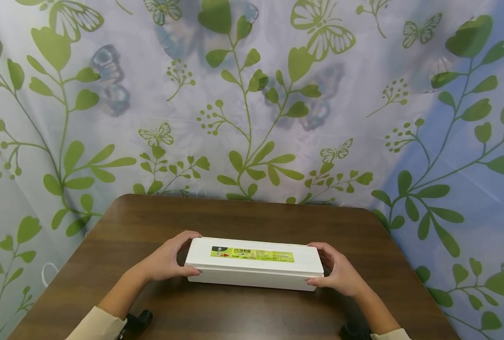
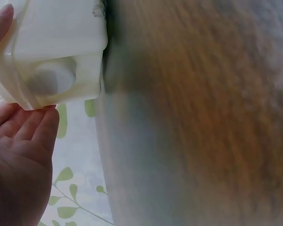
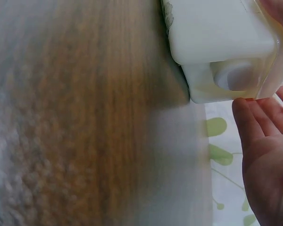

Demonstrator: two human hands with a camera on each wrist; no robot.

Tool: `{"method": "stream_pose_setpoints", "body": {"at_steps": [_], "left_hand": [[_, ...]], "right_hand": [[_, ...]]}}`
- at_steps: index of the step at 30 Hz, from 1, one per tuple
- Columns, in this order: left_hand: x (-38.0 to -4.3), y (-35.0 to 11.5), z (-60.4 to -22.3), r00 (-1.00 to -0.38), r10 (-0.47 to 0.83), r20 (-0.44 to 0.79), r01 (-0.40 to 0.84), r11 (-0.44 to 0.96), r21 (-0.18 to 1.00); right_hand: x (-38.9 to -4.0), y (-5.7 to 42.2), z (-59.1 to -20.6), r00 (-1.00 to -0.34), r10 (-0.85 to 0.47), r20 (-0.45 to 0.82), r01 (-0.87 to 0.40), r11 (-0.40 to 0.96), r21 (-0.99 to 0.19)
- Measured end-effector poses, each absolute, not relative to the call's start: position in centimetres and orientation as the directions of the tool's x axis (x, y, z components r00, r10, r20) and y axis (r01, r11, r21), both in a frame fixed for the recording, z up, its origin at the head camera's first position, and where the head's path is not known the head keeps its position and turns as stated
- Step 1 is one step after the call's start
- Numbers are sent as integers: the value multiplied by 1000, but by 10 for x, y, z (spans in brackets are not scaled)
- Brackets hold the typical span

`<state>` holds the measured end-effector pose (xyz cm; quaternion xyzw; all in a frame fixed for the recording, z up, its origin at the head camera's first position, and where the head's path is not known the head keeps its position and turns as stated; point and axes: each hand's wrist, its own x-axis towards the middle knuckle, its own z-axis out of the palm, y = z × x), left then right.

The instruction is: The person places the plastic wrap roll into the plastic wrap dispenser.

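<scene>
A long white cling film box (image 1: 252, 278) lies crosswise in front of me, with a yellow-green label (image 1: 252, 254) on its lid. My left hand (image 1: 171, 259) grips its left end, thumb at the front and fingers behind. At the right end, my right hand (image 1: 337, 271) holds it the same way. Both wrist views show the box's ends close up: the left end (image 2: 92, 70) and the right end (image 3: 200, 80) each have a recess with a round, pale part inside. Whether the underside touches the table cannot be told.
The brown wooden table (image 1: 243, 217) has rounded back corners. Behind it hangs a curtain (image 1: 260, 132) printed with leaves and butterflies. Dark straps (image 1: 137, 323) sit at both wrists, by the cream sleeves (image 1: 96, 326).
</scene>
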<state>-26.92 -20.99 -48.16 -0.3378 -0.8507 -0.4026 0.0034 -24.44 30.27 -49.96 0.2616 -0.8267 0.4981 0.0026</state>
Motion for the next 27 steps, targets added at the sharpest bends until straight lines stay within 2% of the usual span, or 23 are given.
{"method": "stream_pose_setpoints", "body": {"at_steps": [8, 27], "left_hand": [[-273, -210, -487, -765, 571, 297, 566, 376, 734], [-279, -217, -490, -786, 523, 328, 569, 407, 714]], "right_hand": [[-245, 304, -501, -854, -434, 288, -453, 349, -820], [-256, 298, -500, -850, -434, 299, -458, 330, -825]]}}
